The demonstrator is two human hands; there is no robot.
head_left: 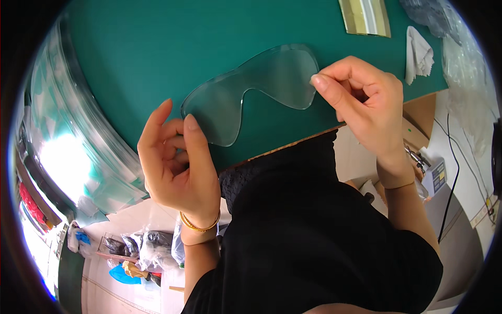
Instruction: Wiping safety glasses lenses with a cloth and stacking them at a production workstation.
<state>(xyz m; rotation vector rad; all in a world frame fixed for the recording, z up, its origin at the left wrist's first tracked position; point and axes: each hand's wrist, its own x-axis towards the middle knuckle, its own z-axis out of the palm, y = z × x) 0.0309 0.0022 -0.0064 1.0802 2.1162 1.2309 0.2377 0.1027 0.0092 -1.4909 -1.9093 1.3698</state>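
Note:
A clear, one-piece goggle lens [219, 102] with a notch for the nose is held up over the green tabletop [157, 36]. My left hand [180, 157] pinches its left end between thumb and fingers. At the lens's right end, my right hand [366, 99] grips the edge with thumb and forefinger, the other fingers curled in. The lens tilts, its right end farther from me than its left. Green shows through it.
Left of me lies a stack of clear, curved plastic sheets [89, 131]. At the far right are a grey cloth [418, 52], a yellowish card piece [365, 18] and crumpled clear plastic bags [465, 73]. Bags [157, 248] sit on the floor below left; a cable [451, 172] hangs at right.

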